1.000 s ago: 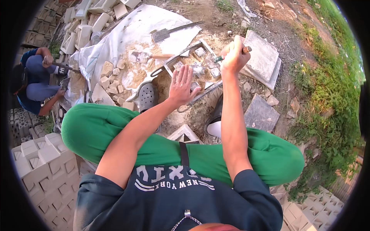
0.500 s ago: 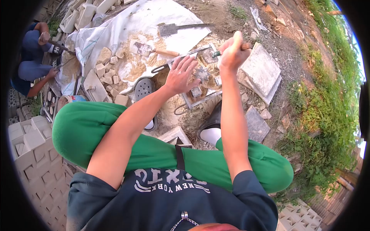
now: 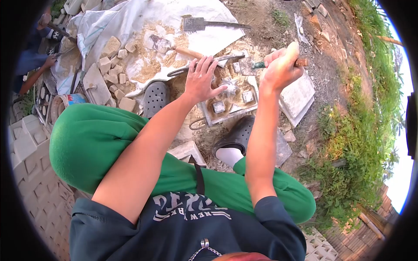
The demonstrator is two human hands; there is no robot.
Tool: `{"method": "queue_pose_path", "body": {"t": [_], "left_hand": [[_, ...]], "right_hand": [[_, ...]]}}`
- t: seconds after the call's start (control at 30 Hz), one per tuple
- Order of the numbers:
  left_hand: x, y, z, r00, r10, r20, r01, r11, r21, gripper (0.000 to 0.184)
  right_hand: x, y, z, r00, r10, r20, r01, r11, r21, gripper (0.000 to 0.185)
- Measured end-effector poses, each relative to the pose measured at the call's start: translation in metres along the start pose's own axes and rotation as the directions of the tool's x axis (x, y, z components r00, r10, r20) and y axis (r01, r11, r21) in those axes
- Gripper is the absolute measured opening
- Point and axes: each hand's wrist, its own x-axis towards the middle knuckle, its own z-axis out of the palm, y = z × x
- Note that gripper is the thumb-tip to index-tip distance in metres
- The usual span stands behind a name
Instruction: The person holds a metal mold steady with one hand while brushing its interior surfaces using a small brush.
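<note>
A square metal mould frame [image 3: 226, 116] with raised blocks and a star-shaped centre lies on the sandy ground between my feet. My left hand [image 3: 201, 81] is spread, palm down, at the mould's left edge, with nothing held. In my right hand [image 3: 282, 67] is a trowel [image 3: 247, 66], its wooden handle end sticking out past my fist. The trowel's flat blade is over the mould's upper right part. Another trowel [image 3: 160, 44] with a wooden handle lies on the sand beyond my left hand.
A flat long-handled tool [image 3: 194, 24] rests on the white sheet [image 3: 220, 11]. Broken stones [image 3: 114, 69] lie to the left, flat slabs [image 3: 298, 98] to the right. A co-worker's hand [image 3: 45, 20] holds a tool at upper left. Patterned blocks [image 3: 39, 191] are stacked at lower left.
The view has shifted, so the co-worker is now partly cut off. My right hand and trowel have moved right and slightly down in view. My left hand stays spread beside the mould.
</note>
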Motion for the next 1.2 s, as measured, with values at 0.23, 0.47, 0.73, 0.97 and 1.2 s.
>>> {"method": "queue_pose_path", "body": {"t": [0.23,0.47,0.73,0.97,1.2], "left_hand": [[0.0,-0.002,-0.003,0.998,0.024,-0.052,-0.026,0.998,-0.049,0.091],[0.001,-0.002,-0.003,1.0,0.012,-0.02,-0.013,0.999,-0.045,0.092],[-0.003,-0.001,-0.004,1.0,0.005,-0.011,-0.005,0.998,-0.057,0.09],[0.001,-0.003,-0.002,1.0,0.003,-0.014,-0.003,1.0,-0.031,0.092],[0.008,-0.007,-0.005,0.999,0.008,-0.046,-0.01,0.998,-0.055,0.091]], "right_hand": [[-0.014,0.075,-0.018,0.994,0.104,0.038,-0.103,0.994,-0.035,0.052],[0.006,0.005,0.01,0.999,0.03,0.025,-0.031,0.998,0.056,0.051],[0.004,0.073,-0.006,0.983,0.18,-0.039,-0.183,0.975,-0.123,0.051],[0.02,-0.001,0.007,0.999,0.043,0.034,-0.046,0.994,0.104,0.05],[-0.01,0.094,-0.021,0.997,0.046,0.06,-0.041,0.996,-0.081,0.05]]}}
